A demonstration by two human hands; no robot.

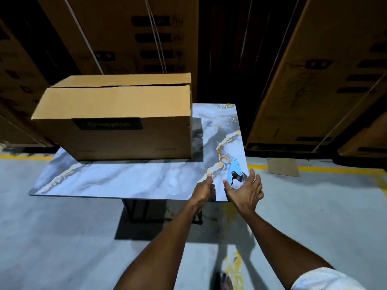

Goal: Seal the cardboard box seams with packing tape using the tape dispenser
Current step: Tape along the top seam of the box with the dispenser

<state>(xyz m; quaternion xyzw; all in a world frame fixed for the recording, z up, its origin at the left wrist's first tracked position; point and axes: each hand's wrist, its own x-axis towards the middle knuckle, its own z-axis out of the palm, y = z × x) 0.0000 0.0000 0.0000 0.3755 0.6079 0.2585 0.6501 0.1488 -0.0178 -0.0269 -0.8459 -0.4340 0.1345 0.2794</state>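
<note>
A brown cardboard box (117, 114) stands on the far left part of a marble-patterned table (117, 178). Its top flaps are folded down with an open seam running along the top. A light blue tape dispenser (235, 171) lies at the table's near right corner. My right hand (245, 191) is spread open just at the dispenser, fingers around its near end, not clearly gripping it. My left hand (204, 190) hovers loosely curled a little to the left of the dispenser, holding nothing.
Tall stacks of large cardboard cartons (318, 70) stand behind and to the right of the table. A flat cardboard scrap (283, 166) lies on the grey floor by a yellow line (335, 170). My foot (225, 281) shows at the bottom edge.
</note>
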